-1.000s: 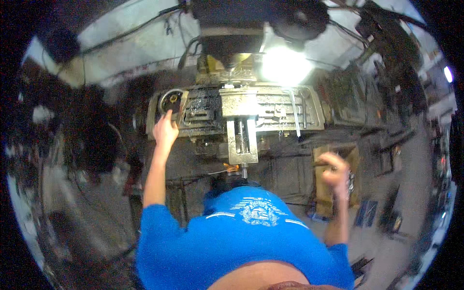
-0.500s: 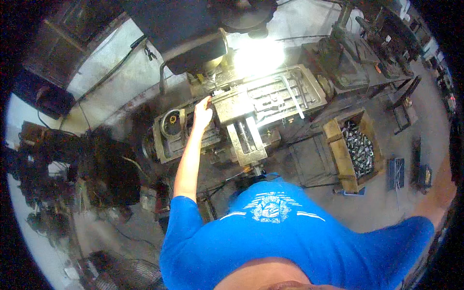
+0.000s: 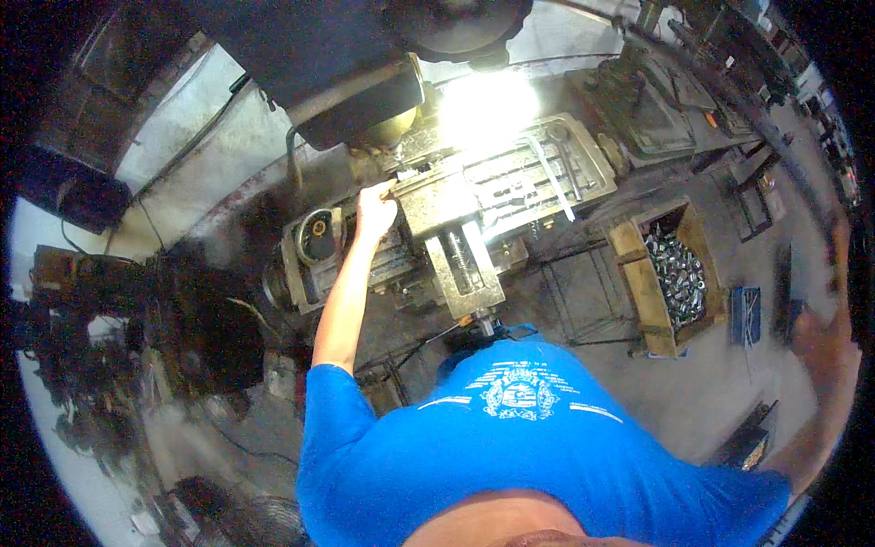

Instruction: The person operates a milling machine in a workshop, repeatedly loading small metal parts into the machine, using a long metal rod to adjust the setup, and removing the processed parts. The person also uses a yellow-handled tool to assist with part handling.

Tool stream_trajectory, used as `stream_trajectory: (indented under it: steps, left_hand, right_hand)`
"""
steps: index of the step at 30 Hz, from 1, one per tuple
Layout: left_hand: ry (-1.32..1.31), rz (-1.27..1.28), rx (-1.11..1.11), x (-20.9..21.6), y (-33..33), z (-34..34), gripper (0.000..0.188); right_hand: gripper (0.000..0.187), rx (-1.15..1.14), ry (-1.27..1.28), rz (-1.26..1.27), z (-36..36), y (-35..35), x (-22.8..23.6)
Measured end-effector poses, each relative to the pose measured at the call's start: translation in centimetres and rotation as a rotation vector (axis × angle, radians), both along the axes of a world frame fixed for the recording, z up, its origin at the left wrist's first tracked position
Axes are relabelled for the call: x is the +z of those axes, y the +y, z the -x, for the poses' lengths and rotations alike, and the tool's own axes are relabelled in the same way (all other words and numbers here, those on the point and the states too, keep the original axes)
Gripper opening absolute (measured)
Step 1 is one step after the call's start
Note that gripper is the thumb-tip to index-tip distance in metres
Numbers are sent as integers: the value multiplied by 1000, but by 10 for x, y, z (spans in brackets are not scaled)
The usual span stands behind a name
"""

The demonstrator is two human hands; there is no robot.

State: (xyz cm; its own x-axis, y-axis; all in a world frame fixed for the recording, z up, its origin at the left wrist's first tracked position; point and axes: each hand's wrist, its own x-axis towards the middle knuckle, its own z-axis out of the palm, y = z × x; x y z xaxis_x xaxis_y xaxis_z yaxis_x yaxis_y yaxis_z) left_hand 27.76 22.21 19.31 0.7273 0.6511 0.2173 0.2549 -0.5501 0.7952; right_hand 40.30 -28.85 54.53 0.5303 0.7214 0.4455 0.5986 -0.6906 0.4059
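My left hand [image 3: 376,211] reaches forward to the left end of a metal vise [image 3: 428,208] on a milling machine's table. Its fingers are closed at the vise's edge, just below the cutter head [image 3: 392,129]. Whatever they pinch is too small to make out. A small bright metal piece [image 3: 407,173] shows right beside the fingertips. Out at the far right, my right arm [image 3: 816,433] stretches away from the machine. My right hand [image 3: 820,337] is smeared by motion near the picture's dark rim, so its fingers cannot be read.
A lamp [image 3: 489,108] glares behind the slotted machine table [image 3: 597,178], where long metal bars lie. A round handwheel [image 3: 319,235] sits left of my forearm. To the right, a wooden box [image 3: 638,273] holds many metal parts, with a blue tray [image 3: 746,314] beside it.
My left hand stays at the vise, shifted slightly left in the picture. My right arm has swung, and its blurred hand now shows at the right rim. The view has tilted a little.
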Motion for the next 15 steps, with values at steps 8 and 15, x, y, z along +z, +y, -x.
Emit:
stream_trajectory:
  steps: [8,15]
  left_hand:
    - [-26,-4,47,-15,0,-16,43]
    - [-62,-74,98,-12,-7,-13,41]
  right_hand:
    - [29,-5,954,-431,6,32,-95]
    - [33,76,1057,-605,-9,29,-152]
